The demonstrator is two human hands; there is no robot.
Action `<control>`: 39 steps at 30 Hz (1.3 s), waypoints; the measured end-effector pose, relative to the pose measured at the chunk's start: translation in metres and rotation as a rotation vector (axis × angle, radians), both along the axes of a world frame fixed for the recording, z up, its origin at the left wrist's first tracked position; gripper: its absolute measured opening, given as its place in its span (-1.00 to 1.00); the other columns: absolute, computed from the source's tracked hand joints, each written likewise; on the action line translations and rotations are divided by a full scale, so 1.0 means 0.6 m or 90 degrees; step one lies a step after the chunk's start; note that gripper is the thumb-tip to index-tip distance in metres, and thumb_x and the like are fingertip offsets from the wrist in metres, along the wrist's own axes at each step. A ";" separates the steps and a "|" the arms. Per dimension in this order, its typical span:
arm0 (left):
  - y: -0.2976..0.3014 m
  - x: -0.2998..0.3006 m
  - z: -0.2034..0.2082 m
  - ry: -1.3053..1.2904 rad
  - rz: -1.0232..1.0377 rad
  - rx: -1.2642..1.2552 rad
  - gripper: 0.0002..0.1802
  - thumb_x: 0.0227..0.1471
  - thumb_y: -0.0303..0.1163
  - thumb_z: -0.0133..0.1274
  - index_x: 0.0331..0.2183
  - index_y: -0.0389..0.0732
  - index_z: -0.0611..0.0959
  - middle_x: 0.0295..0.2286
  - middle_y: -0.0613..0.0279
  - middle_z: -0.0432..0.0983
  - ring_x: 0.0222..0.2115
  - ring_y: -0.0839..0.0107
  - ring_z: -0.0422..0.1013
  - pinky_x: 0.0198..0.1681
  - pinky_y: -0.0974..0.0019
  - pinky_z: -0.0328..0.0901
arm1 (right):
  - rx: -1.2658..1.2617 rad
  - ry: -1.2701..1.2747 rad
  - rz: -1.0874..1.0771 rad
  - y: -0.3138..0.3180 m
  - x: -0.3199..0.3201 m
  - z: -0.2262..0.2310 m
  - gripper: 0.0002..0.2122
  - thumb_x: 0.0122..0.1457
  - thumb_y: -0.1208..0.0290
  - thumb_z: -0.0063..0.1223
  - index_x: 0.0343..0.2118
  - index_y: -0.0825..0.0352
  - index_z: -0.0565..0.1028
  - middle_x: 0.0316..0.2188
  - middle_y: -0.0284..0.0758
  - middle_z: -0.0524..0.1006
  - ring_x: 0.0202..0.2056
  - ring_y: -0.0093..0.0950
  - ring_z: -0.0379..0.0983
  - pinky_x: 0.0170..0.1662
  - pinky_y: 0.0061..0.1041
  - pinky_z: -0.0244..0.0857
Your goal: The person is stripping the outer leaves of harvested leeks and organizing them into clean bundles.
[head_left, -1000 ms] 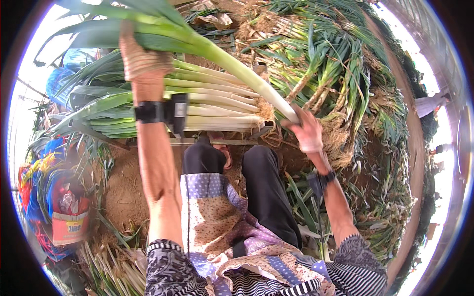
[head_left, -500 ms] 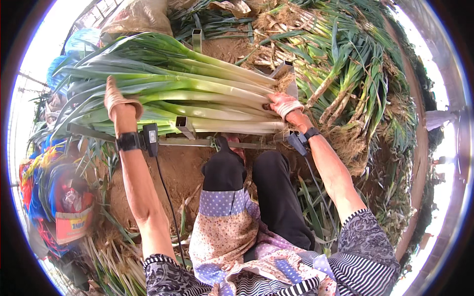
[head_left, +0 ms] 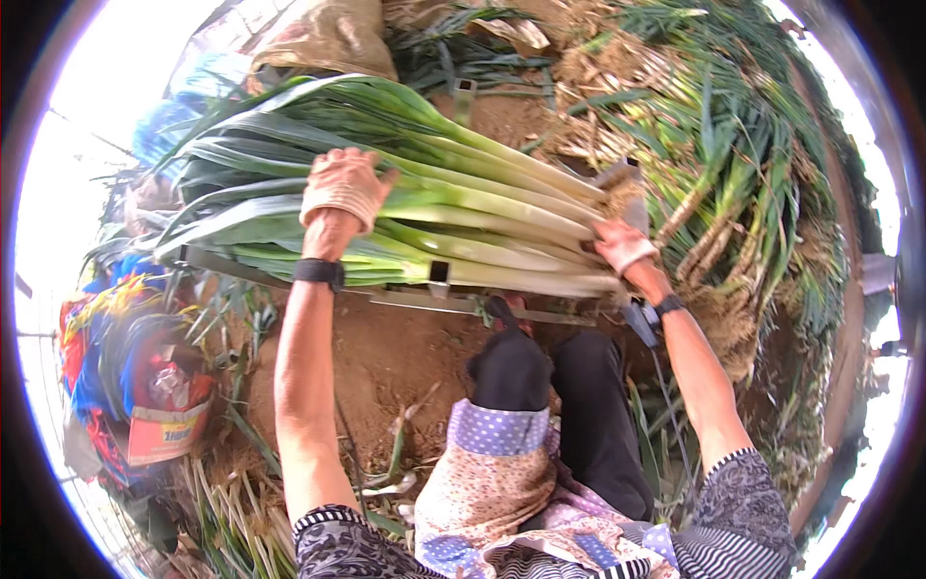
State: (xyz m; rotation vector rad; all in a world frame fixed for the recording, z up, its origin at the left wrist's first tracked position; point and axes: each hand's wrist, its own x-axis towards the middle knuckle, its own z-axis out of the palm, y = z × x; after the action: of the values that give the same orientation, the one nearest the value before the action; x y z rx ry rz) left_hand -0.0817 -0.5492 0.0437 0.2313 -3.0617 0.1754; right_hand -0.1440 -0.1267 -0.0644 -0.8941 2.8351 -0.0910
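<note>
A thick bundle of leeks (head_left: 482, 205) lies across a metal frame (head_left: 439, 274) before me, green leaves to the left and white stems to the right. My left hand (head_left: 340, 185), in a pale fingerless covering, rests on top of the leaves with its thumb apart from the fingers. At the white ends, my right hand (head_left: 625, 245) has its fingers bent against a leek stem. Its fingertips are partly hidden among the stems. Both wrists wear black straps, and a small dark device with a cable hangs at the right one.
Loose leeks with roots and soil (head_left: 714, 183) are heaped at the right. A tan sack (head_left: 333, 39) stands at the far left. Blue and red bags with a cardboard piece (head_left: 166, 434) lie on the left. More leeks (head_left: 231, 511) lie at the lower left, on brown soil.
My left hand has moved right along the leaves and turned palm down on the bundle. My right hand stays at the white ends. The whole view has shifted, so the scene sits farther right.
</note>
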 end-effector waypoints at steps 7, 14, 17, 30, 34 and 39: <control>0.001 0.040 -0.009 -0.009 -0.039 0.014 -0.53 0.01 0.07 -0.10 -0.24 -0.09 0.60 -0.30 0.11 0.45 -0.17 0.19 0.32 -0.05 0.16 0.18 | 0.032 -0.087 -0.068 -0.008 0.010 0.013 -0.59 -0.02 0.27 -0.01 -0.05 0.22 0.39 -0.11 -0.16 0.43 -0.06 -0.19 0.32 0.00 -0.27 0.22; 0.001 0.028 0.016 -0.034 -0.073 0.007 -0.36 -0.14 0.23 -0.02 -0.24 -0.13 0.58 -0.27 0.06 0.42 -0.15 0.16 0.31 -0.09 0.15 0.17 | -0.103 0.123 0.046 0.027 0.002 -0.030 -0.74 0.06 0.34 -0.11 -0.20 0.26 0.48 -0.14 -0.19 0.45 -0.12 -0.21 0.37 -0.07 -0.30 0.28; 0.007 0.023 0.014 -0.045 -0.099 -0.065 -0.29 -0.24 0.15 0.11 -0.11 -0.13 0.51 -0.19 0.07 0.40 -0.12 0.14 0.29 -0.03 0.14 0.16 | -0.026 0.112 -0.041 0.003 -0.005 -0.028 -0.72 0.00 0.26 -0.04 -0.22 0.23 0.46 -0.19 -0.22 0.46 -0.12 -0.22 0.38 -0.10 -0.28 0.29; 0.005 0.008 0.057 -0.213 -0.274 -0.081 -0.43 -0.17 0.08 0.09 -0.14 -0.05 0.55 -0.28 0.16 0.49 -0.21 0.22 0.40 -0.13 0.18 0.29 | -0.058 -0.170 -0.056 0.027 0.025 0.038 -0.58 -0.05 0.07 0.04 -0.14 0.19 0.47 -0.23 -0.23 0.50 -0.16 -0.25 0.40 -0.10 -0.34 0.27; 0.012 -0.017 0.055 -0.307 -0.209 -0.054 -0.45 -0.20 0.05 0.12 -0.19 -0.09 0.58 -0.32 0.12 0.51 -0.23 0.21 0.42 -0.16 0.18 0.31 | 0.025 -0.111 -0.003 0.015 0.024 0.026 -0.58 -0.02 0.06 0.02 -0.13 0.18 0.45 -0.21 -0.29 0.50 -0.14 -0.27 0.39 -0.12 -0.33 0.28; 0.007 -0.004 0.028 -0.190 -0.293 -0.100 -0.46 -0.19 0.04 0.12 -0.19 -0.10 0.58 -0.36 0.12 0.51 -0.26 0.19 0.43 -0.16 0.18 0.31 | 0.031 -0.097 -0.034 0.012 0.032 0.032 -0.61 0.00 0.07 0.00 -0.17 0.20 0.45 -0.23 -0.26 0.49 -0.14 -0.25 0.39 -0.13 -0.32 0.28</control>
State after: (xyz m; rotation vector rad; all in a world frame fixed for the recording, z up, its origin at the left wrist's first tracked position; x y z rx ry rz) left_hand -0.0838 -0.5450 0.0602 -0.5510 -3.2572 0.4542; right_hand -0.1248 -0.1195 -0.0451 -0.7681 2.7079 -0.0912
